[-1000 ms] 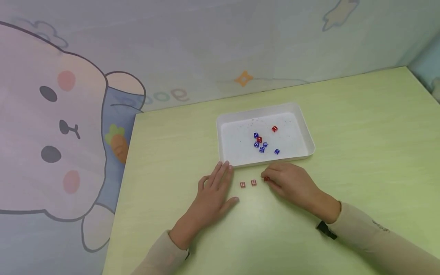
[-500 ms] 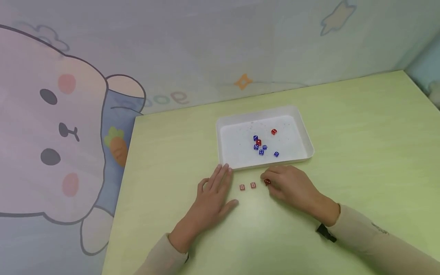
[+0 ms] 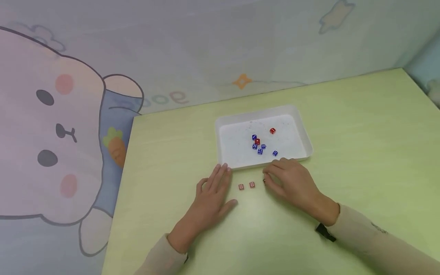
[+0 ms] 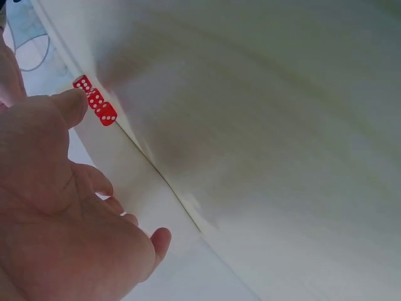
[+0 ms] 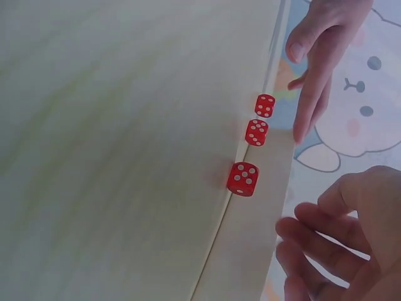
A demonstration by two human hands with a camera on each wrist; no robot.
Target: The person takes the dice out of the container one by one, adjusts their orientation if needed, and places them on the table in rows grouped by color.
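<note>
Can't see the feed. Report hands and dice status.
Left hand flat on green table, open. Right hand open, third red die released beside two red dice. White tray behind; nothing blocking.

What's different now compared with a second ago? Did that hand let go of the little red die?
Yes. The right hand has released the third red die and lifted its fingers clear; the die now sits on the table in line with the other two red dice. The left hand stayed flat, and the white tray and its dice are unchanged.
</note>
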